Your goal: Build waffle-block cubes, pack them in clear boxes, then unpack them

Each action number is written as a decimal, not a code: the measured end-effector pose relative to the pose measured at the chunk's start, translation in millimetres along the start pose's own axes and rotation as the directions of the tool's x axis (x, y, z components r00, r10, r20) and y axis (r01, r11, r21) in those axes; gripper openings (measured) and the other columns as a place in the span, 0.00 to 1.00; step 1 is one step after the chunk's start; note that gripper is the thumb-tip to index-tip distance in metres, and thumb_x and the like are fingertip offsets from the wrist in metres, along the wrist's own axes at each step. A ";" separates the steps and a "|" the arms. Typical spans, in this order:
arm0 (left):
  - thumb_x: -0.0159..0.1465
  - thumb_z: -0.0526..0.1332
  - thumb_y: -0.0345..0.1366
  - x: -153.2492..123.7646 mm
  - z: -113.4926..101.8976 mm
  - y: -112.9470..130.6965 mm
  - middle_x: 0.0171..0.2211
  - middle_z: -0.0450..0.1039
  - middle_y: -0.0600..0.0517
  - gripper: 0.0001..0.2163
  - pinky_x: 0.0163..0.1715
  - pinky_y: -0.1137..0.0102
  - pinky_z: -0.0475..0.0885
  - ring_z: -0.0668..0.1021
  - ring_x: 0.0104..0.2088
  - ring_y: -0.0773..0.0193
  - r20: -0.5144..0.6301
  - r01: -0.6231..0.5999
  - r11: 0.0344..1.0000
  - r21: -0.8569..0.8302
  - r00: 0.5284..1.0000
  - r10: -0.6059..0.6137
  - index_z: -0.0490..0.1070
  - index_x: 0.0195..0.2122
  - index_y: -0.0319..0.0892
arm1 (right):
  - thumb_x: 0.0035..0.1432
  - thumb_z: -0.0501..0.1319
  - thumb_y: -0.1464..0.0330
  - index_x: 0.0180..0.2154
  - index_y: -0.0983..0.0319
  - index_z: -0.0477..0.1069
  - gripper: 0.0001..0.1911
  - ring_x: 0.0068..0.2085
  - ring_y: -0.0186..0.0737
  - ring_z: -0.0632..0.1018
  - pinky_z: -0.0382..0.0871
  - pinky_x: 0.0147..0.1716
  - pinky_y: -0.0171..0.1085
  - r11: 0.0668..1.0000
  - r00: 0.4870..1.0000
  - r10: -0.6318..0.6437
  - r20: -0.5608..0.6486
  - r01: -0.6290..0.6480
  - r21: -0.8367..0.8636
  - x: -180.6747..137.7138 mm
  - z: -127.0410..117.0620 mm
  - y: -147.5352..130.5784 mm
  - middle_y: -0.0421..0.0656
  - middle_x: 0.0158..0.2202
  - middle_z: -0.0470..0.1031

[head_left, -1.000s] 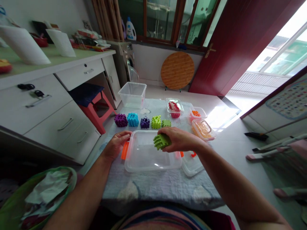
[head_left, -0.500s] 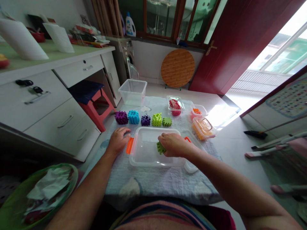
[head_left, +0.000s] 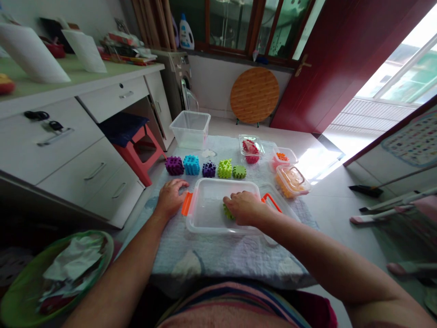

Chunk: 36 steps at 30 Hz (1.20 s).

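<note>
A clear plastic box (head_left: 208, 221) with orange latches lies in front of me on the cloth-covered table. My right hand (head_left: 244, 207) reaches down inside it, fingers curled over a green toothed foam-like piece (head_left: 228, 212); the hand hides most of that piece. My left hand (head_left: 172, 196) rests on the cloth, fingers loosely stretched, beside the orange latch (head_left: 186, 203) at the box's left end. Beyond the box stands a row of toothed blocks: purple (head_left: 174, 166), light blue (head_left: 191, 165), dark violet (head_left: 209, 169), yellow-green (head_left: 225, 168) and a lower green one (head_left: 239, 171).
An open clear bin (head_left: 190, 130) stands at the table's far left. Lidded tubs with red pieces (head_left: 251, 150) and orange-yellow pieces (head_left: 292, 181), plus a small tub (head_left: 284, 158), sit at the right. A clear lid (head_left: 278, 205) lies partly under my right arm.
My right hand has sunk lower into the box with the green piece, which now shows less. The left hand stays in place; the view has shifted slightly.
</note>
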State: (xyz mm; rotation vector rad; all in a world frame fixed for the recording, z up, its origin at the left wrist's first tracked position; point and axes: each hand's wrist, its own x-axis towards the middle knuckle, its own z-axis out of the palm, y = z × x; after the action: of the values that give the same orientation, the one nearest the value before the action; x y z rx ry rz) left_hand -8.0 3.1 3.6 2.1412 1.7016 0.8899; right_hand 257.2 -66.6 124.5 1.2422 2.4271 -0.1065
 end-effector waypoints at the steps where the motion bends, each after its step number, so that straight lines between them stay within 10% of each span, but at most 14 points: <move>1: 0.56 0.60 0.39 0.1 0.2 -0.4 0.46 0.75 0.44 0.11 0.53 0.58 0.65 0.74 0.48 0.48 0.001 0.000 1.000 0.003 1.000 0.000 0.77 0.37 0.44 | 0.51 0.66 0.69 0.51 0.66 0.69 0.24 0.43 0.53 0.81 0.74 0.38 0.44 1.000 1.000 -0.008 -0.004 0.008 -0.003 -0.9 -0.4 0.8 0.55 0.43 0.78; 10: 0.55 0.62 0.41 -0.2 -0.2 1.3 0.44 0.75 0.46 0.10 0.53 0.58 0.65 0.75 0.47 0.48 -0.020 0.018 0.998 -0.053 1.000 -0.019 0.77 0.36 0.45 | 0.59 0.61 0.67 0.47 0.56 0.75 0.14 0.49 0.50 0.75 0.71 0.43 0.44 0.956 0.954 -0.293 -0.058 0.290 -0.048 0.5 -11.2 0.9 0.50 0.48 0.74; 28: 0.56 0.60 0.39 -0.5 -1.1 0.9 0.46 0.75 0.45 0.12 0.54 0.57 0.65 0.75 0.48 0.48 0.010 0.010 1.000 0.002 1.000 -0.010 0.77 0.38 0.44 | 0.62 0.56 0.71 0.37 0.65 0.79 0.12 0.47 0.49 0.75 0.70 0.44 0.43 0.984 0.987 -0.153 -0.046 0.148 -0.095 1.0 -3.5 -0.6 0.55 0.46 0.76; 36: 0.56 0.60 0.40 -0.2 -1.1 1.6 0.45 0.75 0.45 0.11 0.54 0.58 0.65 0.75 0.47 0.48 0.007 0.014 1.000 -0.019 1.000 -0.014 0.77 0.37 0.44 | 0.59 0.55 0.80 0.45 0.65 0.75 0.16 0.44 0.40 0.77 0.68 0.45 0.37 0.967 0.965 -0.186 -0.183 0.213 0.137 -17.0 -27.5 34.7 0.49 0.43 0.78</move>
State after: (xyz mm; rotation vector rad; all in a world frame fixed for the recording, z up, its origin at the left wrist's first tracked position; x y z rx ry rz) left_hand -7.4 2.3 5.3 2.1150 1.6964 0.8902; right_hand 284.6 -51.8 160.3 1.1047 2.7340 -0.2640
